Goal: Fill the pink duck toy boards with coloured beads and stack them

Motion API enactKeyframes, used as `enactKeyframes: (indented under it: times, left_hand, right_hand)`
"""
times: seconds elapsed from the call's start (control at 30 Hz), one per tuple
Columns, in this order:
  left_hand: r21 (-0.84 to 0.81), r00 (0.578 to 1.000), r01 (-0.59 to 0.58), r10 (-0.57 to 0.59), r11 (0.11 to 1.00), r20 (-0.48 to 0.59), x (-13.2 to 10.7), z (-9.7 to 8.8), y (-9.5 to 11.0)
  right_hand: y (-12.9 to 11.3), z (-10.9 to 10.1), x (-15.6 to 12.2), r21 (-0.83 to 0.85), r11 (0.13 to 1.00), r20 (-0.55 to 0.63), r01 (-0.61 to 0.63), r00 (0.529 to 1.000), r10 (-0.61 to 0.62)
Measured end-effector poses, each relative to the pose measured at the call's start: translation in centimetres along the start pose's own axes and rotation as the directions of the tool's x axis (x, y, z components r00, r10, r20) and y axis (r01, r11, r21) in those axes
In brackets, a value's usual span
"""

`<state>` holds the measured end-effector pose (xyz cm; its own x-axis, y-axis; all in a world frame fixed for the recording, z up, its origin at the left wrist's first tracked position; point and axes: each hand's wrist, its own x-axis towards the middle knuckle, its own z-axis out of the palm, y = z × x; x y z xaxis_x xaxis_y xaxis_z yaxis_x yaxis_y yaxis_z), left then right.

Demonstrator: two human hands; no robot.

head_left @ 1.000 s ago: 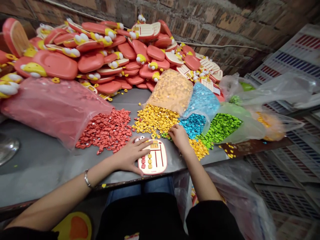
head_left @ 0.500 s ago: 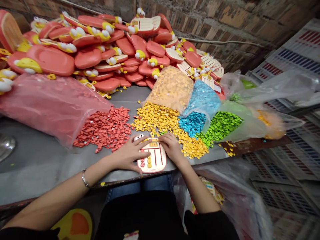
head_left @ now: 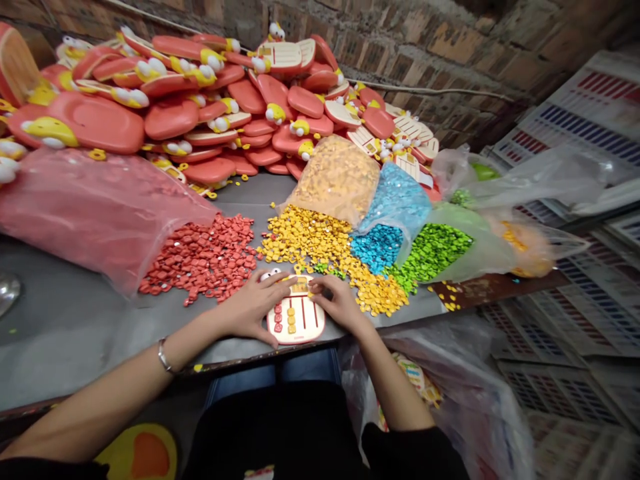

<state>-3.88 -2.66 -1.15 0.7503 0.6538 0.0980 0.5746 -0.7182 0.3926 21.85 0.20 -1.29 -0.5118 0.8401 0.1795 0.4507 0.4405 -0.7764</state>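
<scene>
A cream toy board with red edges point(head_left: 311, 325) lies near the table's front edge, its eyes and yellow head at the far end. Short columns of red pieces point(head_left: 279, 319) and yellow pieces point(head_left: 291, 321) sit along its left slots; two slots to the right show bare. My left hand point(head_left: 247, 305) grips the board's left side, fingers across the upper part and thumb by the lower corner. Over the upper right of the board, my right hand point(head_left: 341, 303) has its fingers bent and pinched together. Whatever is between those fingertips is too small to make out.
Heaps of red point(head_left: 210, 257), yellow point(head_left: 320, 233), blue point(head_left: 377, 247) and green pieces point(head_left: 435, 250) spill from plastic bags beyond the board. Many similar red-backed boards point(head_left: 173, 117) are piled against the brick wall. A plastic bag point(head_left: 465, 393) hangs below the table on the right.
My right hand has moved from the board's top edge by the green pieces down onto its right slots. My left hand stays on the board. The view has shifted slightly.
</scene>
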Motion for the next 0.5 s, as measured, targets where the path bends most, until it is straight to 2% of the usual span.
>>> enactKeyframes:
  times: [0.07, 0.23, 0.43, 0.5]
  left_hand:
    - [0.013, 1.0, 0.014, -0.014, 1.0, -0.009, -0.1, 0.1, -0.1]
    - [0.04, 0.999, 0.035, -0.035, 0.999, -0.009, -0.2, 0.3, -0.4]
    - [0.027, 0.999, 0.048, -0.048, 0.998, -0.009, -0.2, 0.3, -0.4]
    - [0.027, 0.999, 0.046, -0.046, 0.999, -0.019, -0.1, 0.3, -0.4]
  right_hand:
    - [0.0, 0.4, 0.2, 0.048, 0.999, 0.001, -0.016, 1.0, 0.016]
    - [-0.4, 1.2, 0.6, 0.072, 0.997, 0.044, 0.038, 0.998, -0.041]
    - [-1.2, 3.3, 0.5, 0.038, 0.997, -0.093, -0.073, 0.993, 0.076]
    - [-1.5, 3.9, 0.6, 0.016, 0.999, -0.059, -0.052, 0.997, 0.053]
